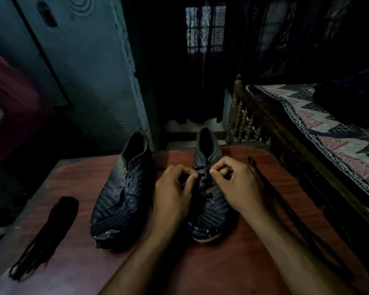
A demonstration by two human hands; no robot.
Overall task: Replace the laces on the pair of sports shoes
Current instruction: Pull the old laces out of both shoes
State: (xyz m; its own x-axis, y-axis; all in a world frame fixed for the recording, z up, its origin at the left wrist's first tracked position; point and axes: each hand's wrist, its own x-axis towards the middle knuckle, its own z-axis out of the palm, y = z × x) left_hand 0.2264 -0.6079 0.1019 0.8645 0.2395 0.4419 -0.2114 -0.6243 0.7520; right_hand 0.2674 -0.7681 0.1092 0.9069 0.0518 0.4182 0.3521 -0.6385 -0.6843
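Fingers of the left hand and of the right hand pinch the dark lace at the upper eyelets of the right shoe; grip clamped on both sides. Head view only: lace runs crosswise between the hands, shoe's long axis points away from the person, both hands equally near. Left shoe stands beside it, unlaced, scuffed at the toe. Loose lace bundle lies at far left on the desk.
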